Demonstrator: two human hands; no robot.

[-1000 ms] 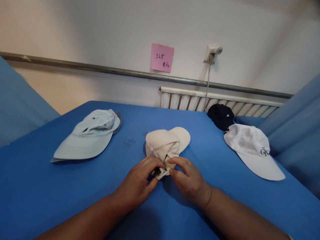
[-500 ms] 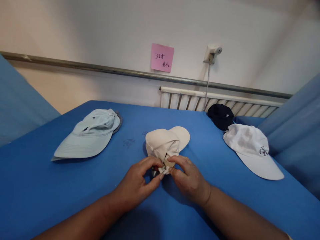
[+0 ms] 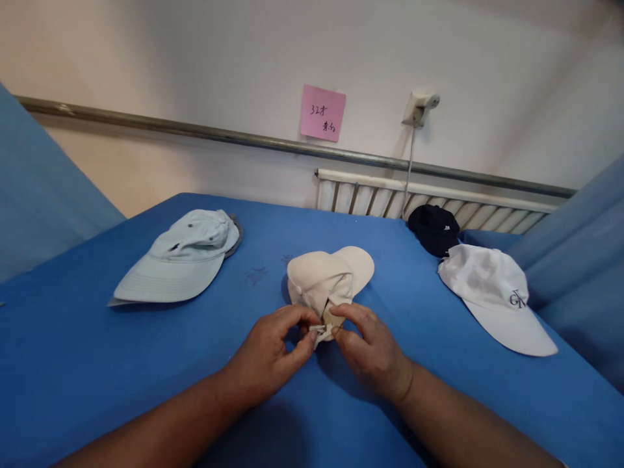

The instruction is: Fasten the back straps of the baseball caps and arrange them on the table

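A cream baseball cap point(image 3: 319, 276) lies on the blue-covered surface point(image 3: 160, 351), its brim pointing away to the right and its back toward me. My left hand point(image 3: 275, 354) pinches the left part of the cap's back strap between thumb and forefinger. On the other side, my right hand point(image 3: 370, 351) grips the strap's right part the same way. Between the two hands the strap point(image 3: 322, 330) looks bunched and folded. The fastening itself is too small to make out, and fingertips hide part of it.
At left lies a pale blue cap point(image 3: 180, 257) with a grey cap point(image 3: 236, 235) partly behind it. A white cap point(image 3: 487, 286) and a black cap point(image 3: 433, 229) rest at right. Behind stand a radiator point(image 3: 361, 197) and a metal rail point(image 3: 234, 138); blue curtains point(image 3: 580, 260) flank the surface.
My left thumb and forefinger have shifted along the strap and now pinch it closer to my right hand. My right hand keeps its hold. The view has shifted slightly.
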